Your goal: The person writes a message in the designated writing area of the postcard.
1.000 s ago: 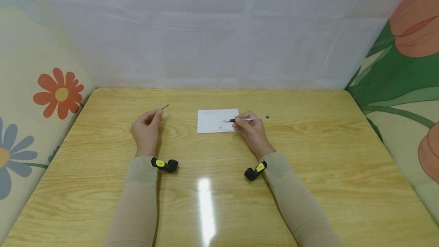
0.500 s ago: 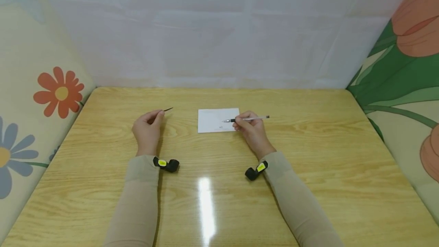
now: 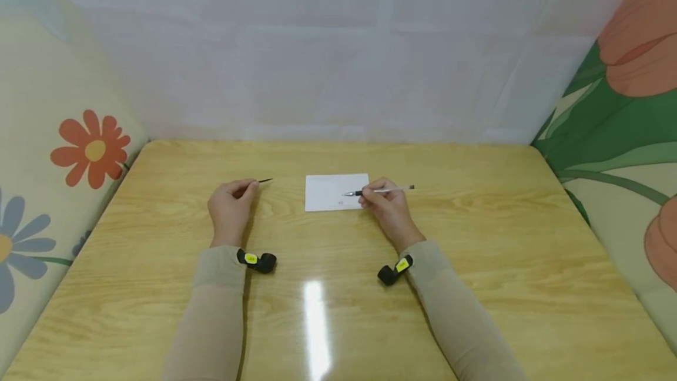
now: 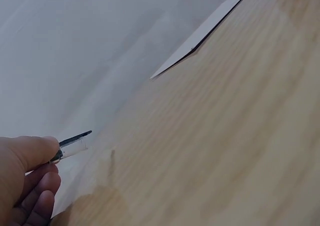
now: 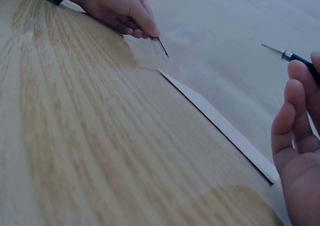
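My left hand (image 3: 231, 210) pinches a clear pen cap (image 4: 75, 147) with a black clip between thumb and fingertips, its open end pointing right, raised above the table. The right hand (image 3: 390, 213) holds a gel pen (image 3: 400, 189) with a clear barrel, black grip and bare silver tip pointing left. That pen tip hovers over a white notepad or stack of paper (image 3: 319, 193), which lies flat between the hands and bears a small print near its lower edge. In the right wrist view, the pen's dark grip (image 5: 300, 62) shows above the curled fingers, its rear out of frame.
The wood-grain table (image 3: 338, 246) carries a bright light reflection toward the front. A white cloth (image 3: 328, 63) hangs behind it, and flower-patterned panels (image 3: 95, 151) stand at both sides. Each sleeve cuff wears a black wrist camera (image 3: 259, 260).
The cap in my left hand has turned from slanting upward to nearly level, and that hand has shifted slightly right. My right hand holds the pen almost still. The head view has tilted slightly.
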Demonstrator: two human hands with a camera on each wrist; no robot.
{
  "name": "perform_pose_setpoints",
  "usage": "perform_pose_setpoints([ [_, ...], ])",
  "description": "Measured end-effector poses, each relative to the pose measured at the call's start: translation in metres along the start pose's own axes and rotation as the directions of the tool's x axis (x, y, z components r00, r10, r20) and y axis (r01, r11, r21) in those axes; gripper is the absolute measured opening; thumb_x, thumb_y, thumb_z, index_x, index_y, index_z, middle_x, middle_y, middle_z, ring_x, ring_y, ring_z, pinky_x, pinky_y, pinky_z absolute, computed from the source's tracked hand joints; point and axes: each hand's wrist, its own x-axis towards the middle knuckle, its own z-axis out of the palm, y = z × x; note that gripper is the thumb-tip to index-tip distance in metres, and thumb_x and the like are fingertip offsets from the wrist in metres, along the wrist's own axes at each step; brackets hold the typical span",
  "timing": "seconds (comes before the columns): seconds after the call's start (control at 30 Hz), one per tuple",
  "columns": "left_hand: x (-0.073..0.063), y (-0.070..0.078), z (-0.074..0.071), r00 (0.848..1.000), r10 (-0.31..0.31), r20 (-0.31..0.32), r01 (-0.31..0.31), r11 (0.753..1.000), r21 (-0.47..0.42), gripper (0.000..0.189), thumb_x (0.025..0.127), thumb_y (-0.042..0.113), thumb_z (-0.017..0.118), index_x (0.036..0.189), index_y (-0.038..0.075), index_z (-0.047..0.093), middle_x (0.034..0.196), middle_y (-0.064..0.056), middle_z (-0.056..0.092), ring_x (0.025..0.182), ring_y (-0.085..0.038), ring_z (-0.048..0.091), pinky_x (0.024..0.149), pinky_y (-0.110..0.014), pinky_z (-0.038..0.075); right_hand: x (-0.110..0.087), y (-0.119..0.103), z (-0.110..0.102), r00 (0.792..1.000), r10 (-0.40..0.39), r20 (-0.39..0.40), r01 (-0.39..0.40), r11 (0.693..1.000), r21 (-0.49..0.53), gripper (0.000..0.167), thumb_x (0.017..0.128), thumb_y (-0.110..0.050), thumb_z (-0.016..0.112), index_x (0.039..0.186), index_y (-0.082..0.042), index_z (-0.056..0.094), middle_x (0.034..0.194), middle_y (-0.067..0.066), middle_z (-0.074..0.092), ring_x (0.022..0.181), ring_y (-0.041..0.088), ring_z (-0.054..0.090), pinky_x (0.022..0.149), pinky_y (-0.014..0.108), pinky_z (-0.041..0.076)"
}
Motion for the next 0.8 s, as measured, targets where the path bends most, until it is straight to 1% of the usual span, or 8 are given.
perform_pose_setpoints([
  [0.1, -0.0013, -0.0007, -0.0001, 1.0, 0.001, 0.024, -0.001, 1.0, 0.016, 0.025, 0.099, 0.021, 0.069, 0.111, 0.002, 0.077, 0.106, -0.018, 0.074, 0.091, -0.023, 0.063, 0.078, -0.027, 0.046, -0.002, 0.0002, 0.0002, 1.0, 0.008, -0.006, -0.008, 1.0, -0.017, 0.014, 0.097, 0.005, 0.06, 0.089, -0.006, 0.066, 0.091, 0.006, 0.063, 0.077, 0.013, 0.065, 0.074, 0.021, 0.055],
  [0.27, -0.0028, -0.0039, 0.0002, 0.999, 0.011, 0.044, -0.013, 0.999, 0.041, 0.023, 0.098, 0.018, 0.069, 0.11, 0.0, 0.077, 0.103, -0.02, 0.073, 0.089, -0.026, 0.063, 0.079, -0.032, 0.046, -0.0055, 0.0018, 0.0, 1.0, 0.02, -0.02, -0.02, 1.0, -0.02, 0.018, 0.097, 0.007, 0.059, 0.089, -0.007, 0.066, 0.091, 0.006, 0.062, 0.077, 0.013, 0.065, 0.074, 0.021, 0.055],
  [0.37, -0.003, -0.0058, 0.0, 0.999, 0.012, 0.053, -0.015, 0.998, 0.057, 0.022, 0.098, 0.017, 0.069, 0.11, -0.001, 0.077, 0.104, -0.02, 0.072, 0.09, -0.028, 0.063, 0.08, -0.034, 0.046, -0.0063, 0.0025, -0.0003, 1.0, 0.022, -0.017, -0.023, 1.0, -0.02, 0.016, 0.097, 0.006, 0.06, 0.089, -0.007, 0.066, 0.091, 0.006, 0.062, 0.077, 0.013, 0.065, 0.075, 0.021, 0.055],
  [0.53, -0.0021, -0.0058, 0.0, 0.998, 0.016, 0.059, -0.021, 0.997, 0.077, 0.021, 0.098, 0.015, 0.068, 0.108, -0.001, 0.077, 0.103, -0.02, 0.072, 0.088, -0.028, 0.062, 0.078, -0.034, 0.045, -0.0056, 0.0027, -0.0007, 1.0, 0.017, -0.011, -0.017, 1.0, -0.011, 0.012, 0.096, 0.004, 0.062, 0.09, -0.005, 0.065, 0.09, 0.006, 0.064, 0.077, 0.013, 0.065, 0.076, 0.022, 0.055],
  [0.63, -0.0005, -0.0055, 0.0004, 0.998, 0.027, 0.054, -0.032, 0.996, 0.082, 0.02, 0.098, 0.014, 0.068, 0.107, -0.001, 0.077, 0.1, -0.02, 0.071, 0.087, -0.028, 0.062, 0.077, -0.034, 0.045, -0.0043, 0.0024, -0.0009, 1.0, 0.009, -0.009, -0.009, 1.0, -0.012, 0.014, 0.096, 0.005, 0.06, 0.09, -0.006, 0.066, 0.088, 0.005, 0.064, 0.077, 0.013, 0.065, 0.075, 0.021, 0.055],
  [0.8, 0.0013, -0.0045, -0.0004, 0.999, 0.019, 0.045, -0.023, 0.996, 0.09, 0.018, 0.098, 0.012, 0.068, 0.106, -0.002, 0.076, 0.099, -0.019, 0.07, 0.088, -0.029, 0.062, 0.076, -0.033, 0.044, -0.0016, 0.001, -0.0003, 1.0, -0.002, 0.003, 0.002, 1.0, -0.011, 0.005, 0.096, 0.002, 0.065, 0.092, -0.001, 0.065, 0.087, 0.005, 0.065, 0.077, 0.013, 0.065, 0.075, 0.022, 0.056],
])
